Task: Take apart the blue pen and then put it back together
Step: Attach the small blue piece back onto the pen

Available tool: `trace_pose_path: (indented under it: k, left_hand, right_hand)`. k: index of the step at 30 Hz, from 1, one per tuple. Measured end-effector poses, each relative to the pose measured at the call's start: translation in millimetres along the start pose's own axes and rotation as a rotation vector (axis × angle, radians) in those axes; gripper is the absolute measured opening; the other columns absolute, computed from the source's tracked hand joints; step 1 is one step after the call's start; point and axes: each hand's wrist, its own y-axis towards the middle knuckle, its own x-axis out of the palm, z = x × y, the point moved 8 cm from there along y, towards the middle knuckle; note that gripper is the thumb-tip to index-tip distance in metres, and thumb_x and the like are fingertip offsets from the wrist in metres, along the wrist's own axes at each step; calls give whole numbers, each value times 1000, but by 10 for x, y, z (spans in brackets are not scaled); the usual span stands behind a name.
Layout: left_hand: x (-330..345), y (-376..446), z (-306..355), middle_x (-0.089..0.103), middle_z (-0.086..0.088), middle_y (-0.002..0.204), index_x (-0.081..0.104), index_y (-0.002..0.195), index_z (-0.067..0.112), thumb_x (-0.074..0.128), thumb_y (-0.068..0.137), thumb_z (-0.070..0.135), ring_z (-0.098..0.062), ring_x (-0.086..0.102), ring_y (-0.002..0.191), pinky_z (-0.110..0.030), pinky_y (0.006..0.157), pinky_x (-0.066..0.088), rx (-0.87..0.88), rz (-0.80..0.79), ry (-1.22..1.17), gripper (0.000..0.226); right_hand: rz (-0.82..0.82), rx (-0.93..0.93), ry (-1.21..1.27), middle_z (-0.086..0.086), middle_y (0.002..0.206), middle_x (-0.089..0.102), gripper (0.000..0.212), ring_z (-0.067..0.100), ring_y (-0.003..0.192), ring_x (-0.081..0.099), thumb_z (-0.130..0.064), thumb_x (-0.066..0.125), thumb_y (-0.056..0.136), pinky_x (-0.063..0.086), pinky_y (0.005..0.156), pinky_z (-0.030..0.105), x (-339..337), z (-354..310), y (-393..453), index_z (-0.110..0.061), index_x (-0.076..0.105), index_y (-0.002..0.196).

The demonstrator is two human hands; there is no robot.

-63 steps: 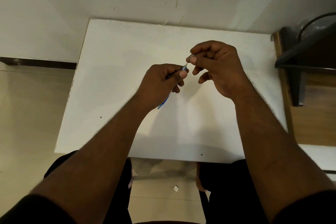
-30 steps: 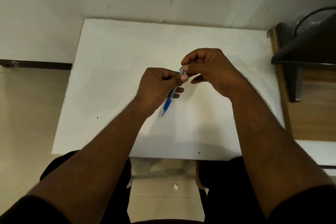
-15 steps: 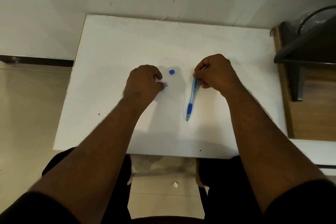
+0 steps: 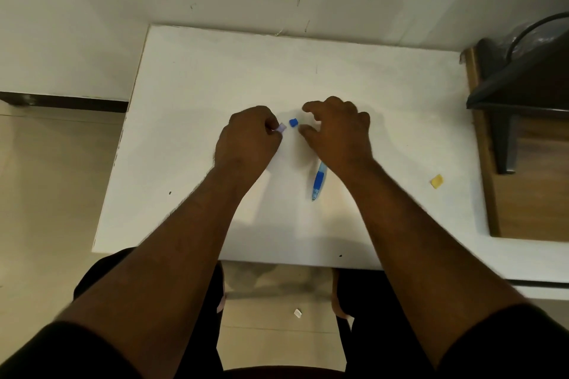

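Pinching a pale plastic piece [image 4: 281,127], left hand [image 4: 246,138]; right hand [image 4: 338,132] loosely spread beside cubic blue cap [image 4: 293,122].

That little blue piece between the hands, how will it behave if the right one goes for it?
The blue piece looks tiny and blocky, so it probably won't roll, but likely skids on the smooth white table. It seems very light; a fingertip pinch by the right hand suits it, and a nudge could flick it away.

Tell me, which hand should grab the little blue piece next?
Probably the right hand: its fingers are spread open right beside the small blue piece and hold nothing. The left hand already pinches a pale little part, so it is busy.
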Motion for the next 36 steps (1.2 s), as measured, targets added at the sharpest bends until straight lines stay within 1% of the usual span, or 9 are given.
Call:
trace_pose_path:
  k: [3,7,10,12,14,17,20,24,36]
  left_hand:
    - [-75,3,18,69,-1,87,66,88,14,62,88,35,-21,63,80,-31,70,50,12,67,-66,22]
    - [-140,-24,76,69,2,81,63,85,16,60,88,37,-21,65,68,-28,63,48,62,135,-146,21]
    - [-145,-32,119,68,3,76,64,88,17,61,88,34,-20,67,68,-31,68,52,75,138,-251,17]
    - [-156,-33,131,67,3,72,65,88,17,61,87,30,-17,66,69,-30,69,52,70,142,-312,14]
    - [-168,-33,150,68,2,71,65,87,16,62,86,28,-16,67,69,-27,68,51,78,145,-348,13]
    - [-176,-38,191,70,-2,72,65,86,14,63,84,27,-16,67,72,-21,68,50,96,141,-353,13]
    - [-185,-48,235,70,-3,72,66,87,14,64,85,29,-18,67,72,-27,72,54,124,150,-326,16]
    - [-211,-76,277,70,-1,74,65,89,14,66,86,31,-17,67,70,-29,70,55,169,156,-300,17]
    - [-302,-157,367,72,-5,85,67,92,8,66,85,22,-20,67,74,-37,74,57,239,218,-249,15]
  right_hand:
    - [-17,-45,-96,5,118,57,36,28,110,50,-36,50,94,36,91,43,139,-130,-26,-29,52,130]
    - [17,-73,-111,4,105,60,25,28,102,51,-32,50,94,35,86,42,194,-156,-29,-25,66,112]
    - [31,-86,-94,3,98,64,22,27,97,54,-28,51,95,36,84,40,194,-143,-3,-22,71,102]
    - [15,-54,113,5,99,70,20,25,95,60,-25,56,92,45,86,37,149,-105,42,-18,73,101]
    - [36,55,514,6,98,74,16,19,89,66,-19,64,88,50,86,30,17,-15,83,-12,74,98]
    - [98,173,925,3,85,74,9,14,72,67,-13,66,86,53,69,25,-178,87,95,-13,74,90]
    - [85,181,1116,3,79,72,7,15,66,68,-10,67,86,55,59,24,-267,46,72,-12,73,89]
    - [92,120,1088,5,80,72,6,20,70,71,-12,69,84,58,58,27,-287,-53,40,-11,73,90]
    - [101,-14,963,-6,79,68,16,11,68,68,-10,70,83,58,56,23,-292,-139,50,-17,71,97]
